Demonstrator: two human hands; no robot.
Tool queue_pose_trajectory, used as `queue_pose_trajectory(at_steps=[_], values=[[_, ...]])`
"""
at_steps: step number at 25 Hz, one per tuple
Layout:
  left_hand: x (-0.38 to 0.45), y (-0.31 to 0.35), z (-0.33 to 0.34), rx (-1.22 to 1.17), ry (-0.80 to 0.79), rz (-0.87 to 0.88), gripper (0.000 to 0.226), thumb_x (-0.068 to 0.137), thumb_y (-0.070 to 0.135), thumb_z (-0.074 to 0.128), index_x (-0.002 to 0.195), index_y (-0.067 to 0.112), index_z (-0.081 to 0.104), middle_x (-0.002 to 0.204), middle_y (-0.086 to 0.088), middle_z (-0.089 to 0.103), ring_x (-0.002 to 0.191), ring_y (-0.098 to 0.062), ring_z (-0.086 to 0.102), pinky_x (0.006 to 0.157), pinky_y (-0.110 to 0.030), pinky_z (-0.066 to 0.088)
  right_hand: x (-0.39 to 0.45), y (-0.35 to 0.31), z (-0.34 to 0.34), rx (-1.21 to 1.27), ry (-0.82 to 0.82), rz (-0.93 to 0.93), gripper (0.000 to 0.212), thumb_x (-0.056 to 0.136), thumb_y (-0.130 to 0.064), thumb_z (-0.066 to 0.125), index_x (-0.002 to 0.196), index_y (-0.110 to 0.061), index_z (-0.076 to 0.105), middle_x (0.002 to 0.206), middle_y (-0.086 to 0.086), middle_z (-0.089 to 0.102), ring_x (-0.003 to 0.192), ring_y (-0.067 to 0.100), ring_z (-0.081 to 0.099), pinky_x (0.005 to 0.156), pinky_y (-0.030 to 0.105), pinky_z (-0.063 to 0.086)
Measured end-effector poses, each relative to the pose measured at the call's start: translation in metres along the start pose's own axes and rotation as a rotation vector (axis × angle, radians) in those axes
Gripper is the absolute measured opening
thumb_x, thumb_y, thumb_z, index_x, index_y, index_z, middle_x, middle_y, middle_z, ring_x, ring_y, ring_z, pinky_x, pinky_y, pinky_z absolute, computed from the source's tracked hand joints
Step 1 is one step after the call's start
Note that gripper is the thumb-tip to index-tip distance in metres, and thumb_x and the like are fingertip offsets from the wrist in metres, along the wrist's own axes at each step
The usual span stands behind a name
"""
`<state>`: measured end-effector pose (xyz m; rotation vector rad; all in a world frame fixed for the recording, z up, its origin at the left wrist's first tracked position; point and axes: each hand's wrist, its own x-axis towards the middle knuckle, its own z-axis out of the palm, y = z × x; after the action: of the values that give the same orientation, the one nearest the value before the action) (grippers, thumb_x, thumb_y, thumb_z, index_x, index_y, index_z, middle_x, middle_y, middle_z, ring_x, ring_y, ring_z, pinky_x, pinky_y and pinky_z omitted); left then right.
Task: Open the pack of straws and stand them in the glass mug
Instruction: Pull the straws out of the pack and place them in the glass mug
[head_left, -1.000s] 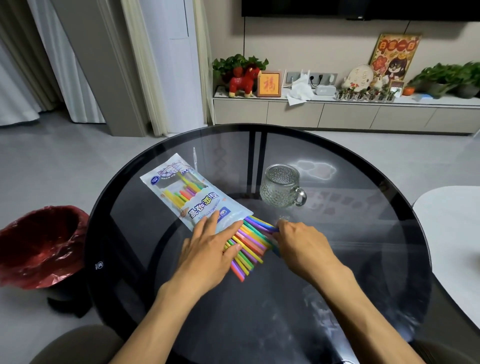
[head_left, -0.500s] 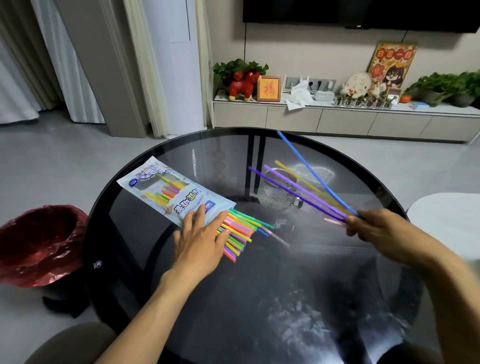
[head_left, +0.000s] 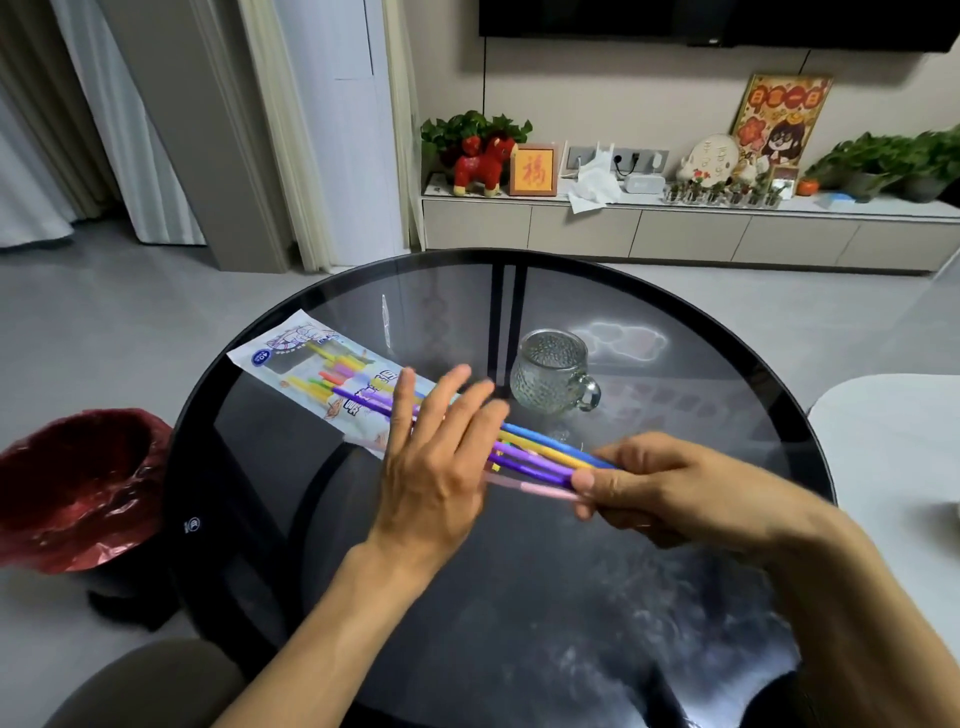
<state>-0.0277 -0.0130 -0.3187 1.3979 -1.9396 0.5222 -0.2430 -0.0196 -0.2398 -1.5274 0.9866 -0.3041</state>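
My right hand (head_left: 670, 488) grips one end of a bunch of coloured straws (head_left: 540, 457), blue, yellow, purple and pink, held nearly level and pointing left. Over the middle of that bunch hovers my left hand (head_left: 436, 457), fingers straight and spread; it hides part of the straws. The opened straw pack (head_left: 311, 374) lies flat on the round dark glass table (head_left: 675, 597), with more straws still inside it. The empty knobbly glass mug (head_left: 553, 371) stands upright behind the straws, handle to the right.
A bin lined with a red bag (head_left: 78, 488) stands on the floor left of the table. A white table (head_left: 893, 452) edge shows at the right. A low cabinet (head_left: 675, 228) with plants and ornaments runs along the far wall.
My right hand pulled several straws out of the pack, swung them up to the right, then brought them back level. My left hand lifted off the pack toward them.
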Motion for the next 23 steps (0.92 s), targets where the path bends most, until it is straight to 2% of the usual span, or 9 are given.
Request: queue_pose_trajectory(at_steps=[2, 4, 6, 8, 12, 17, 19, 21, 23], values=[[0.004, 0.000, -0.004, -0.173, -0.009, -0.025, 0.025, 0.081, 0.003, 0.059, 0.104, 0.012, 0.059, 0.091, -0.008, 0.068, 0.087, -0.031, 0.064, 0.098, -0.036, 0.043, -0.006, -0.005, -0.005, 0.180, 0.064, -0.143, 0.049, 0.082, -0.056, 0.059, 0.088, -0.009, 0.071, 0.059, 0.002, 0.047, 0.045, 0.009, 0.036, 0.041, 0.019, 0.029], [0.009, 0.002, -0.015, -0.407, -0.083, -0.138, 0.021, 0.086, 0.004, 0.051, 0.104, 0.015, 0.053, 0.085, -0.001, 0.064, 0.077, -0.026, 0.062, 0.072, -0.025, 0.046, -0.002, -0.005, -0.007, 0.421, 0.133, -0.321, 0.069, 0.074, -0.064, 0.065, 0.110, -0.006, 0.069, 0.079, 0.008, 0.065, 0.060, 0.016, 0.057, 0.050, 0.028, 0.046], [0.018, 0.011, -0.029, -0.714, -0.151, -0.267, 0.015, 0.092, 0.005, 0.046, 0.099, 0.016, 0.054, 0.080, 0.006, 0.061, 0.074, -0.015, 0.061, 0.066, -0.023, 0.052, 0.005, -0.001, -0.002, 0.380, 0.259, -0.511, 0.066, 0.069, -0.049, 0.080, 0.122, -0.012, 0.065, 0.110, 0.005, 0.073, 0.097, 0.022, 0.069, 0.079, 0.035, 0.058], [0.023, 0.018, -0.039, -1.012, -0.244, -0.341, 0.015, 0.094, -0.002, 0.047, 0.090, 0.008, 0.057, 0.074, 0.006, 0.061, 0.070, -0.002, 0.062, 0.065, -0.015, 0.051, 0.008, -0.007, 0.010, 0.276, 0.309, -0.620, 0.063, 0.074, -0.017, 0.079, 0.132, -0.011, 0.056, 0.126, 0.005, 0.069, 0.120, 0.021, 0.063, 0.097, 0.038, 0.053], [0.004, 0.012, -0.015, -1.113, -0.632, -0.432, 0.017, 0.091, -0.012, 0.046, 0.090, -0.007, 0.062, 0.077, 0.003, 0.068, 0.073, -0.004, 0.064, 0.068, -0.017, 0.050, 0.020, -0.006, 0.031, 0.017, 0.078, -0.595, 0.030, 0.094, -0.003, 0.057, 0.124, -0.004, 0.059, 0.094, 0.014, 0.069, 0.071, 0.039, 0.060, 0.064, 0.062, 0.048], [0.001, 0.015, -0.008, -1.200, -0.743, -0.597, 0.037, 0.084, -0.014, 0.043, 0.094, 0.015, 0.062, 0.079, -0.009, 0.069, 0.072, -0.018, 0.066, 0.064, -0.025, 0.052, 0.040, 0.011, 0.041, -0.040, 0.149, -0.491, 0.025, 0.096, -0.016, 0.055, 0.118, -0.007, 0.062, 0.088, 0.033, 0.065, 0.057, 0.040, 0.061, 0.049, 0.055, 0.048], [0.003, 0.012, -0.011, -1.264, -0.925, -0.596, 0.036, 0.076, -0.018, 0.040, 0.083, 0.012, 0.059, 0.079, -0.011, 0.070, 0.067, -0.019, 0.065, 0.058, -0.023, 0.045, 0.044, 0.012, 0.039, 0.059, 0.162, -0.491, 0.022, 0.094, -0.014, 0.059, 0.112, -0.003, 0.064, 0.088, 0.030, 0.071, 0.066, 0.041, 0.070, 0.055, 0.051, 0.056], [0.001, 0.009, -0.012, -1.353, -1.109, -0.586, 0.032, 0.073, -0.018, 0.040, 0.073, 0.008, 0.059, 0.086, -0.014, 0.071, 0.065, -0.019, 0.066, 0.054, -0.022, 0.041, 0.048, 0.013, 0.039, 0.162, 0.191, -0.460, 0.020, 0.086, -0.012, 0.064, 0.104, -0.004, 0.068, 0.095, 0.017, 0.077, 0.087, 0.026, 0.074, 0.078, 0.039, 0.060], [0.001, 0.010, -0.009, -1.368, -1.076, -0.631, 0.027, 0.078, -0.014, 0.046, 0.079, 0.007, 0.062, 0.088, -0.013, 0.071, 0.067, -0.020, 0.067, 0.054, -0.022, 0.041, 0.052, 0.013, 0.041, 0.204, 0.272, -0.426, 0.017, 0.084, -0.011, 0.065, 0.099, -0.007, 0.070, 0.092, 0.012, 0.078, 0.088, 0.021, 0.073, 0.081, 0.038, 0.060]])
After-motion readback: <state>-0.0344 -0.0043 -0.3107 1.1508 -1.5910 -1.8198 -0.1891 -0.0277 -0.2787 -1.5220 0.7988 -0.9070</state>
